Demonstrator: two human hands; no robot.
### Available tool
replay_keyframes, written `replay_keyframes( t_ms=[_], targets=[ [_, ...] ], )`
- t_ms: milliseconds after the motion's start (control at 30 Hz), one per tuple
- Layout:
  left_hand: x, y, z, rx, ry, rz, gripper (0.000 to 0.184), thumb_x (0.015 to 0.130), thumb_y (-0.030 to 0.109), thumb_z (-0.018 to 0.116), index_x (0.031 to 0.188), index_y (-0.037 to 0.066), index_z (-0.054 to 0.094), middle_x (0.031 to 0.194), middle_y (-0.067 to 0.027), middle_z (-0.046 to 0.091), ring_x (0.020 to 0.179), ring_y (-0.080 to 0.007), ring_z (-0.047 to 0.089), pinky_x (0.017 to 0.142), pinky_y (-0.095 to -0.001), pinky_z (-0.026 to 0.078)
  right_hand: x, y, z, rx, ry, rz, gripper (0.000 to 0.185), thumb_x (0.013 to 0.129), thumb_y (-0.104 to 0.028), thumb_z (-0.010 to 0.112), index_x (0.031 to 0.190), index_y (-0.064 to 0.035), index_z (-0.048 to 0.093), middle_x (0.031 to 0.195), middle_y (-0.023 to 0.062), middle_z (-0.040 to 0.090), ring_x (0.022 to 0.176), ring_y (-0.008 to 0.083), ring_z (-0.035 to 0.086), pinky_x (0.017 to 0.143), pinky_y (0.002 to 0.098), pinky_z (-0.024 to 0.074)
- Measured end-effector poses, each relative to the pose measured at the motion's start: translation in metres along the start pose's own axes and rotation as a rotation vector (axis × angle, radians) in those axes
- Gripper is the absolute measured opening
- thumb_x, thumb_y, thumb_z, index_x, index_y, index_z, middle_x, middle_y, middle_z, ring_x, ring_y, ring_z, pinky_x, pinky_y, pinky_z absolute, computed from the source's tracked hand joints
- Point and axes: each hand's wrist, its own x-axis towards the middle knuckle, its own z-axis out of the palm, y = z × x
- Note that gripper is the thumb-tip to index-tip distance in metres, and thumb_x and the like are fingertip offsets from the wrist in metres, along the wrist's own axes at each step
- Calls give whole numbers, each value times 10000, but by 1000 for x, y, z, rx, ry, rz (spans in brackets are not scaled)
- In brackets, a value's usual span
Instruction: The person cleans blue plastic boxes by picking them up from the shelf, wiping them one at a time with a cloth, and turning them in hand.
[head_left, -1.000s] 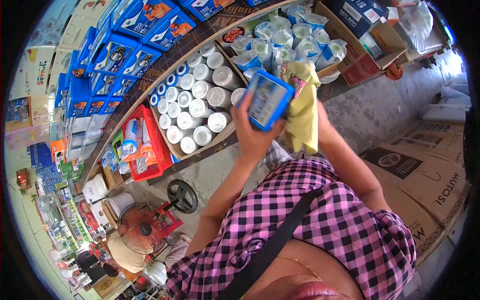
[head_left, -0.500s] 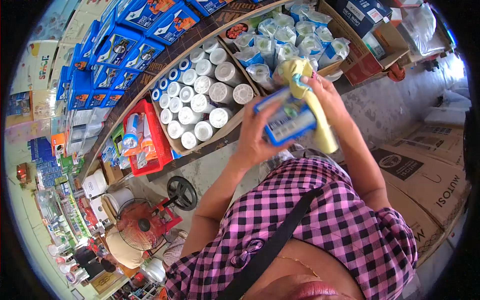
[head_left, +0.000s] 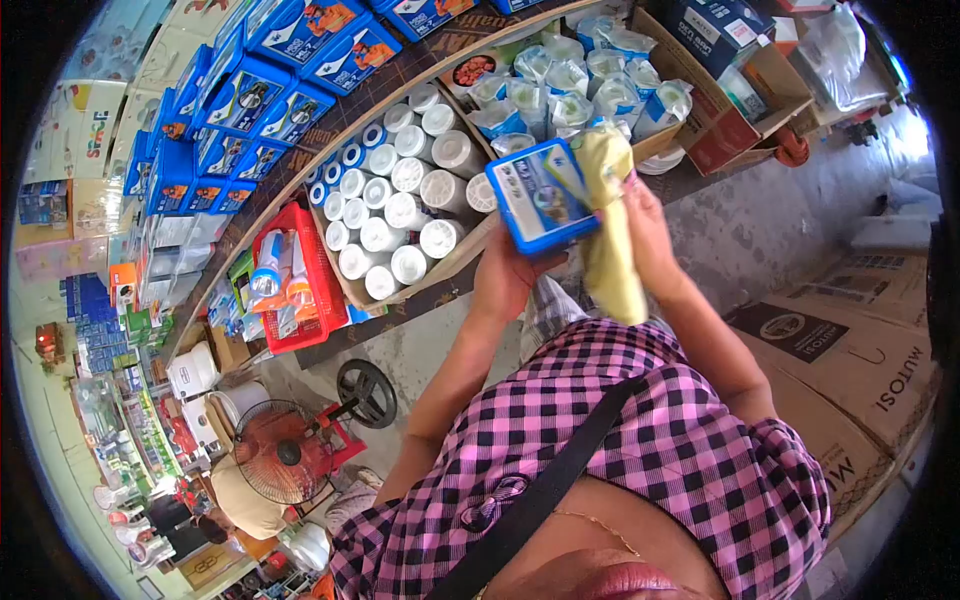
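A blue plastic case (head_left: 545, 196) with a printed label is held in front of my chest, tilted, its label side up. My left hand (head_left: 503, 275) grips it from below at its lower left edge; most of those fingers are hidden under it. My right hand (head_left: 648, 235) is closed on a yellow cloth (head_left: 612, 270) that hangs down and lies against the case's right edge. Just beyond the case stands a carton of plastic-wrapped items (head_left: 570, 108) with blue and white labels. White cylindrical containers (head_left: 405, 210) fill the carton to the left.
Similar blue cases (head_left: 240, 90) are stacked at upper left. A red basket (head_left: 330, 300) holds flashlights (head_left: 268, 278). A red fan (head_left: 285, 452) stands on the floor at lower left. Large cardboard boxes (head_left: 850, 350) lie at right. Another person (head_left: 245, 495) is in the background.
The blue case has turned and risen slightly to the left, bringing its label into view. The yellow cloth has shifted from across the case to its right edge.
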Motion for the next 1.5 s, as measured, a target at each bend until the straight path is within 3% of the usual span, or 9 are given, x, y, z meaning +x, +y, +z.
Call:
replay_keyframes(
  t_ms=[167,400,500,700,1000,1033,1067,1233,1500],
  targets=[
    [-8,5,-7,-122,-89,-29,707,931,541,550,1428,63,397,1339,-120,566,1145,-284,620,960,-499,526,-13,2,24,-541,30,-456,142,934,-112,651,1062,-51,669,1032,-34,591,973,42,507,832,231,418],
    [-17,9,5,509,35,198,883,611,120,846,1380,-1,430,1216,-96,602,1109,-192,583,986,-340,465,6,-56,19,-122,61,-132,172,892,-147,703,1006,-20,689,870,-26,664,812,117,619,731,298,507],
    [-23,-7,2,813,-23,163,926,587,130,844,1393,-14,411,1215,-110,603,1104,-191,589,975,-352,467,4,-56,32,-978,-506,-790,259,840,-197,737,1014,-7,704,1019,135,642,890,289,650,782,370,514],
    [-63,3,14,971,-45,337,972,568,217,852,1406,2,410,1182,-140,611,1094,-207,590,983,-346,452,8,-61,33,-1086,-429,-416,257,848,-239,730,1007,-37,725,935,125,679,855,250,668,768,361,514],
    [-54,-30,-12,349,-142,169,800,758,172,704,1463,17,358,1379,-109,511,1261,-244,512,1075,-396,402,17,-13,19,310,-61,353,484,961,-312,624,1371,-78,513,990,43,683,722,91,658,591,215,540],
    [-42,-40,-29,475,-95,191,703,821,200,640,1448,15,383,1369,-109,533,1246,-252,536,1063,-403,423,27,19,-9,258,-348,199,457,983,-328,584,1346,-58,526,977,44,673,734,116,658,625,227,547],
    [-31,-42,-23,-484,-264,124,572,889,259,514,1406,26,443,1308,-112,592,1184,-269,589,1036,-404,456,21,13,5,256,-309,158,429,991,-332,570,1327,-67,539,970,36,668,756,112,656,642,216,541],
    [-28,-13,18,-375,89,109,583,905,385,488,1390,63,472,1273,-109,622,1109,-270,627,974,-406,495,16,8,26,141,-148,100,612,920,-301,685,1419,-26,460,1291,80,579,1101,152,599,946,308,493],
    [-7,-7,37,-398,-39,-24,621,919,501,454,1397,105,469,1323,-83,600,1179,-243,596,1012,-429,452,-7,-22,19,-617,-79,-534,454,975,-180,597,1383,-14,488,1226,53,602,1124,125,554,983,270,432]
  ],
)
